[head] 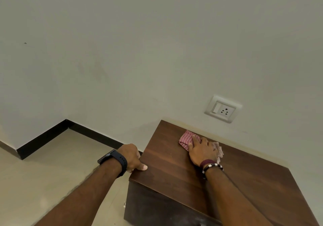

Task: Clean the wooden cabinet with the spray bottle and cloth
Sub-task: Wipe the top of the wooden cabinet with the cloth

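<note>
A dark wooden cabinet (174,173) stands low against the wall, its top facing me. A red-and-white checked cloth (186,139) lies on the top near the back edge. My right hand (203,149) presses flat on the cloth with fingers spread over it. My left hand (133,157) grips the cabinet's left edge, thumb on the top and fingers curled down the side. No spray bottle is in view.
A white wall socket with a switch (222,109) sits on the wall just above the cabinet's back edge. Beige floor tiles (52,173) and a black skirting board (43,138) lie to the left, where two walls meet in a corner.
</note>
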